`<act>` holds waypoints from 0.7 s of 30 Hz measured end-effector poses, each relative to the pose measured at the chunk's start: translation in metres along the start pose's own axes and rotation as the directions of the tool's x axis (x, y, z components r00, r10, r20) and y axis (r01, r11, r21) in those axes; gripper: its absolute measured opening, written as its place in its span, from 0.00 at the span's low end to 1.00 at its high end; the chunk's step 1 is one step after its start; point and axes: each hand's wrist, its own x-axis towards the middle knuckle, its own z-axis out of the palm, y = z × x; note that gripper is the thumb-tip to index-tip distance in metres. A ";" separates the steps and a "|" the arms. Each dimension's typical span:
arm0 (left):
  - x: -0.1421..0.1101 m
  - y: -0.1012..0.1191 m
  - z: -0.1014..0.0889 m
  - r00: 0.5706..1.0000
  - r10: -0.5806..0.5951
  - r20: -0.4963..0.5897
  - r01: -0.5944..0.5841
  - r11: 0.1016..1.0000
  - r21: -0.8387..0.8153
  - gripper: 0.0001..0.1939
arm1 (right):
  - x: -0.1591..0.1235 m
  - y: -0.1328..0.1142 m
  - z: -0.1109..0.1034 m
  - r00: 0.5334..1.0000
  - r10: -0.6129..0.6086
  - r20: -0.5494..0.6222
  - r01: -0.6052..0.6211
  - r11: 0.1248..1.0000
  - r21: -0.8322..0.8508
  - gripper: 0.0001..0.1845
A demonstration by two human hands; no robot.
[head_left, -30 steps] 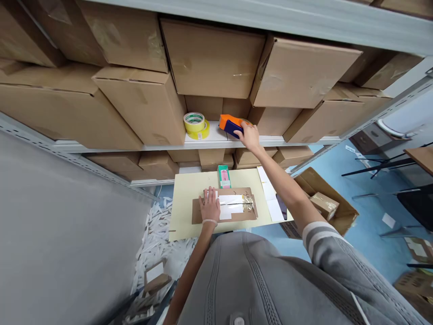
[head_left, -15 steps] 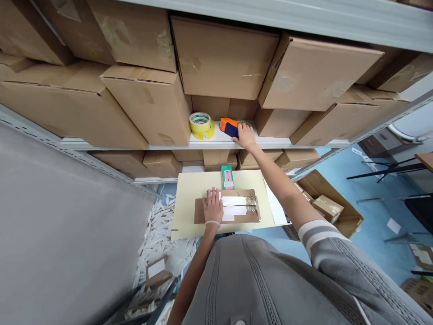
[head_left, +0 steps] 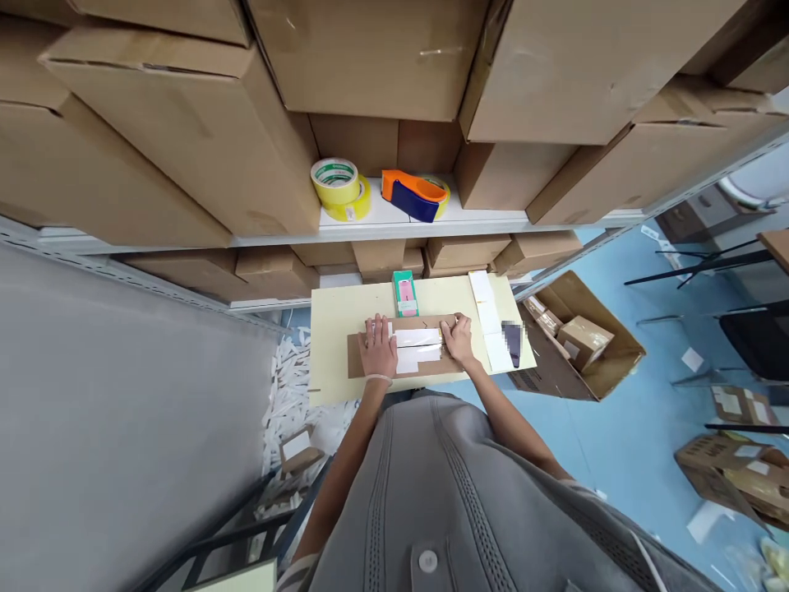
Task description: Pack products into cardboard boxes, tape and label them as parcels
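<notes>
A flat brown cardboard box (head_left: 425,369) with white paper and clear tape on top lies on the pale yellow tabletop (head_left: 333,304). My left hand (head_left: 378,349) lies flat on its left part, fingers spread. At the box's right end, my right hand (head_left: 458,339) is closed over the edge with bent fingers; its underside is hidden. Just behind the box is a green box with a pink front (head_left: 405,294). On the shelf above, an orange and dark blue tape dispenser (head_left: 414,196) rests beside two yellow tape rolls (head_left: 340,187).
White sheets (head_left: 486,308) and a dark phone (head_left: 512,344) lie at the table's right. Cardboard boxes (head_left: 382,62) fill the shelves ahead. An open carton (head_left: 607,353) holding small boxes stands right on the blue floor; white paper strips (head_left: 287,403) heap at left.
My right hand has let go of the tape dispenser on the shelf and come down to the cardboard box's right end. My left hand has stayed on the box. The view has tilted down.
</notes>
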 end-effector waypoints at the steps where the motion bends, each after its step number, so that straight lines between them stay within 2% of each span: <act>1: 0.000 0.000 0.000 1.000 0.006 0.006 -0.006 1.000 0.013 0.31 | -0.006 0.006 0.004 1.000 -0.009 0.030 0.009 1.000 0.011 0.32; 3: 0.000 0.001 -0.001 1.000 0.018 0.025 -0.019 0.999 0.036 0.34 | -0.013 0.010 0.007 0.997 -0.040 0.070 0.040 0.999 -0.002 0.40; 6: 0.001 0.002 0.000 0.998 0.015 0.058 -0.019 0.998 0.059 0.39 | -0.016 0.006 0.010 0.996 -0.016 0.084 0.024 0.995 -0.096 0.50; 11: 0.004 0.006 0.003 0.996 -0.014 0.093 0.008 0.998 0.065 0.39 | -0.016 -0.003 0.014 0.994 0.044 0.097 -0.018 0.967 -0.253 0.48; 21: 0.008 0.009 0.006 0.997 -0.006 0.072 -0.002 0.995 0.105 0.40 | -0.010 -0.003 0.017 0.991 0.066 0.114 -0.028 0.950 -0.310 0.49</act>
